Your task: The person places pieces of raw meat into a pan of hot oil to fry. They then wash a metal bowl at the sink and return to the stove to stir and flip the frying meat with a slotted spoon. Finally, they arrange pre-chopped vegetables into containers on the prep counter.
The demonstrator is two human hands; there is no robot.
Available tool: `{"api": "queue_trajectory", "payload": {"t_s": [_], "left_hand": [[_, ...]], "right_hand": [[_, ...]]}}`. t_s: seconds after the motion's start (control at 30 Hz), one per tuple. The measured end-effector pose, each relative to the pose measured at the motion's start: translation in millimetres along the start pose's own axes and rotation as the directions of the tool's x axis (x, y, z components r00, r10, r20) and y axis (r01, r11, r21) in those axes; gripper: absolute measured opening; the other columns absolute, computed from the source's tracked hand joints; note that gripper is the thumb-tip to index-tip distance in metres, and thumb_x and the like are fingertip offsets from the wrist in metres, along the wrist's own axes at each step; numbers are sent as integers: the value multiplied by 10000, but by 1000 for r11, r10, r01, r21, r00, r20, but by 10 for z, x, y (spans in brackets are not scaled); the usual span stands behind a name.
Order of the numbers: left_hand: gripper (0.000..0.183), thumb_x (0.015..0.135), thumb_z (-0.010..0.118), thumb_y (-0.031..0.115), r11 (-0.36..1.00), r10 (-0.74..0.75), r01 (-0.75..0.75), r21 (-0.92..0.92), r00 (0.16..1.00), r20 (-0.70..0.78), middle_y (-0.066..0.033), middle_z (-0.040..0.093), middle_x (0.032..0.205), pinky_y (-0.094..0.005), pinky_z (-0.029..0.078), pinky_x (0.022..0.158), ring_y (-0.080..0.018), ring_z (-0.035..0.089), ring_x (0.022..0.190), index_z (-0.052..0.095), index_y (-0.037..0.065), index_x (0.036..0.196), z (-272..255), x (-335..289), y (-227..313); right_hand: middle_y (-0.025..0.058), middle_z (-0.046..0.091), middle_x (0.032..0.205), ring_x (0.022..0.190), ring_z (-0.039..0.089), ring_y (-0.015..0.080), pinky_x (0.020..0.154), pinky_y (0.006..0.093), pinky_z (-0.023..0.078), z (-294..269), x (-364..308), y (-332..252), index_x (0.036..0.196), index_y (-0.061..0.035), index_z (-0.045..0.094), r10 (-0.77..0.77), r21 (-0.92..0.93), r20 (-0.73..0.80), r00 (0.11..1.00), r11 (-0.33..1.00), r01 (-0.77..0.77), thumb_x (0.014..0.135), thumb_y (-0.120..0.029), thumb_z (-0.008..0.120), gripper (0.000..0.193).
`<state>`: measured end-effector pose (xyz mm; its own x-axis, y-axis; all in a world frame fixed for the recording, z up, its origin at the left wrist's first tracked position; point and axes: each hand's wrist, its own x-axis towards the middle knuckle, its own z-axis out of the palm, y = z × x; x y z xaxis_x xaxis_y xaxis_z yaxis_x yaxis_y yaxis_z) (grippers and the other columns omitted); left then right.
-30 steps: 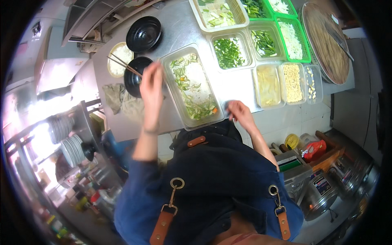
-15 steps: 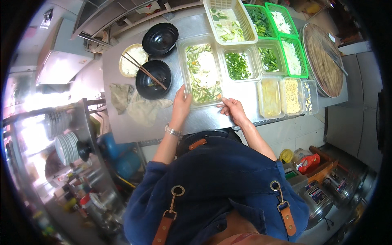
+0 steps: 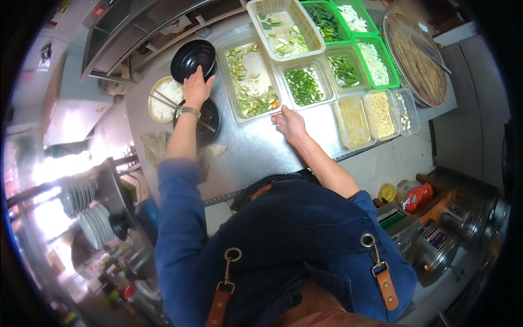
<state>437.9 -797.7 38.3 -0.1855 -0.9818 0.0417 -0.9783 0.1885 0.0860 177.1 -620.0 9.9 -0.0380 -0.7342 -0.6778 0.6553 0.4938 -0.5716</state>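
My left hand (image 3: 197,87) reaches over the near rim of the far black bowl (image 3: 190,56), its fingers stretched out and apart; whether they touch the bowl I cannot tell. Under my left wrist, partly hidden, is a second black bowl (image 3: 210,121) with wooden chopsticks (image 3: 205,126) lying across it. My right hand (image 3: 290,125) is at the near right corner of a clear plastic tub (image 3: 234,111) with loosely bent fingers, not wrapped round it. Green and pale vegetable pieces (image 3: 256,103) lie scattered along the tub's inside.
Left of the bowls stand a bowl of white rice (image 3: 162,111) and a crumpled cloth (image 3: 154,147). Right of the tub are a cream basket (image 3: 316,41), tubs of chopped greens (image 3: 305,86), green baskets (image 3: 396,73) and a round chopping board (image 3: 417,60) with a cleaver.
My left hand has let go of the tub and moved up and left to the far bowl. The tub has slid a little away from me. My right hand stays by its corner.
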Motion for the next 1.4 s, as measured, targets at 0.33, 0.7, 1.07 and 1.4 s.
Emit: {"api": "queue_trajectory", "payload": {"t_s": [0.33,0.7,1.07,1.4], "left_hand": [[558,863,477,466,997,30,-37,71,995,92,-119,571,1159,-434,296,1022,-262,509,1097,466,83,1269,147,-35,-140],[440,814,602,275,954,91,-176,-244,941,-325,-160,590,1112,-414,363,968,-309,518,1094,534,40,1180,-288,-279,-248],[327,886,513,127,190,-675,579,-793,663,324,-121,602,927,-281,510,678,-162,597,787,523,-59,1155,-232,-1857,-626],[341,897,476,57,-219,-546,354,-909,728,415,-151,577,1008,-291,549,702,-193,599,832,458,-76,1210,103,-1674,-311]], "right_hand": [[99,604,875,819,597,178,615,261,456,138,152,68,1034,-34,490,-89,363,-98,991,924,119,925,-151,479,161],[126,625,1038,870,616,179,708,277,502,-162,-197,129,1083,-29,532,163,32,192,968,985,-172,902,-171,509,230],[123,650,946,739,618,151,638,246,495,-765,-872,148,1083,8,546,146,-153,72,987,979,-134,904,-180,491,266],[77,658,908,724,612,124,622,225,482,-644,-958,277,1054,-21,567,136,-297,25,990,947,-123,897,-187,508,236]]}}
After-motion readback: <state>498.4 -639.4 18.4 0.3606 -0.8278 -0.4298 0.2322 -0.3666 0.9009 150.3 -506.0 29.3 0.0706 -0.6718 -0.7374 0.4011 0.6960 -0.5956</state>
